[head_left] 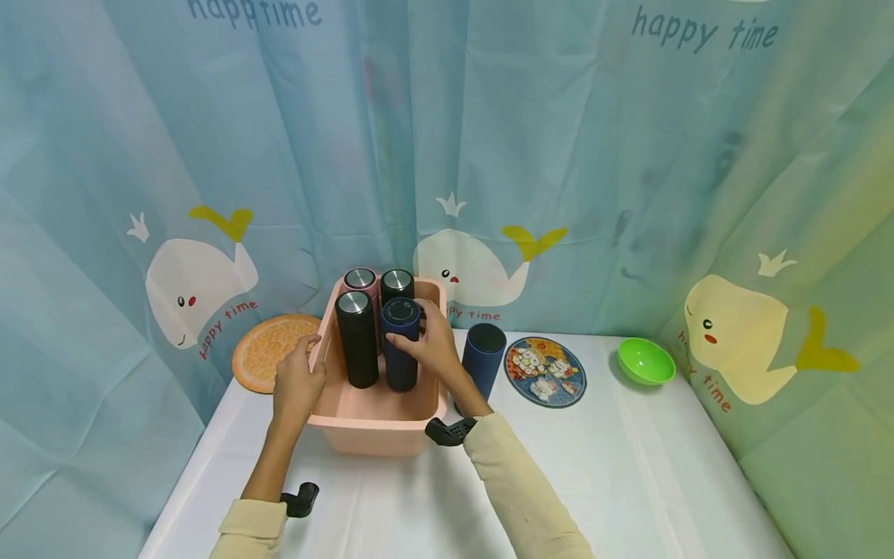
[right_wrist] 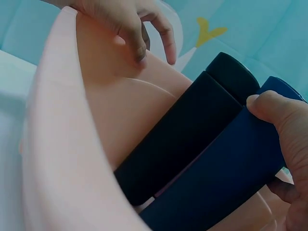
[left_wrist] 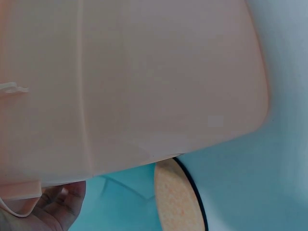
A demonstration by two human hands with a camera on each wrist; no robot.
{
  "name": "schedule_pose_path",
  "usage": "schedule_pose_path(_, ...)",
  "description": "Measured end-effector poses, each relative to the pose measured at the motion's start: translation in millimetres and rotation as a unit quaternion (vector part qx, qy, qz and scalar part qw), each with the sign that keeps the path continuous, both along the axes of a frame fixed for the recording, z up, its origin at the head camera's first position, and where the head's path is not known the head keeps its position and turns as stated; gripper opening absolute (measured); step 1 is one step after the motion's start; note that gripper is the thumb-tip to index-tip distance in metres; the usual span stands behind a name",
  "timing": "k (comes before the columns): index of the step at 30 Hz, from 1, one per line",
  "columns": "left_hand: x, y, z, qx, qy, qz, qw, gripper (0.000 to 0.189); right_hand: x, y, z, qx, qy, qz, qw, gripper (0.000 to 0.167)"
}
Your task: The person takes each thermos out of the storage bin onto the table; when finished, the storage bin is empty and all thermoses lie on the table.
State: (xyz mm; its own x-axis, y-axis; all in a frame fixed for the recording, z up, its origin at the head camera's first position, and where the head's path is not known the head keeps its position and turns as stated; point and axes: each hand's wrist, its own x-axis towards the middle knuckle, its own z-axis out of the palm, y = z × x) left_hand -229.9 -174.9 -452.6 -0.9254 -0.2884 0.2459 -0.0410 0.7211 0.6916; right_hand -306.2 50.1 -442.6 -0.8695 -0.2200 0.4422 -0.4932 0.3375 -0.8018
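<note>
A pink plastic bin [head_left: 373, 439] stands on the table with several thermos bottles upright inside. My right hand [head_left: 440, 345] grips a dark blue thermos bottle [head_left: 401, 365] near its top, thumb on the near side; in the right wrist view the bottle leans inside the bin. Beside it is a black thermos bottle [head_left: 359, 345] with a silver top. Behind them stand a pink thermos bottle [head_left: 360, 278] and another black one [head_left: 397, 281]. On the bin's left rim my left hand [head_left: 299, 382] holds on, fingers hooked over the edge in the right wrist view.
Just right of the bin, a second blue thermos bottle [head_left: 483, 359] stands partly behind my right forearm. Farther right lie a round patterned mat [head_left: 545, 373] and a green bowl [head_left: 646, 362]. An orange-slice mat [head_left: 268, 353] is at the left, and a whale-print curtain [head_left: 531, 140] hangs behind.
</note>
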Motion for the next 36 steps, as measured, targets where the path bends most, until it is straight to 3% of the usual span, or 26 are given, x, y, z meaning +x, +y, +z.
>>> schedule_pose_path(7,1.6,1.4,2.1,-0.004,0.021,0.003,0.9998,0.043,1.7,0.6,1.3,-0.022,-0.009,0.022,0.9995,0.066)
schedule_pose_path(16,0.7,0.4,2.3,-0.003,0.006,-0.007,1.0,0.042,5.4,2.1,12.3,-0.015,-0.03,0.027,0.9991,0.069)
schedule_pose_path(27,0.1,1.5,3.9,-0.001,0.002,-0.004,1.0,0.043,9.8,5.0,37.4,-0.008,-0.018,0.028,0.9994,0.068)
schedule_pose_path(36,1.2,1.3,2.7,0.002,-0.007,-0.006,1.0,0.044,19.0,8.4,59.4,-0.035,-0.002,0.045,0.9984,0.07)
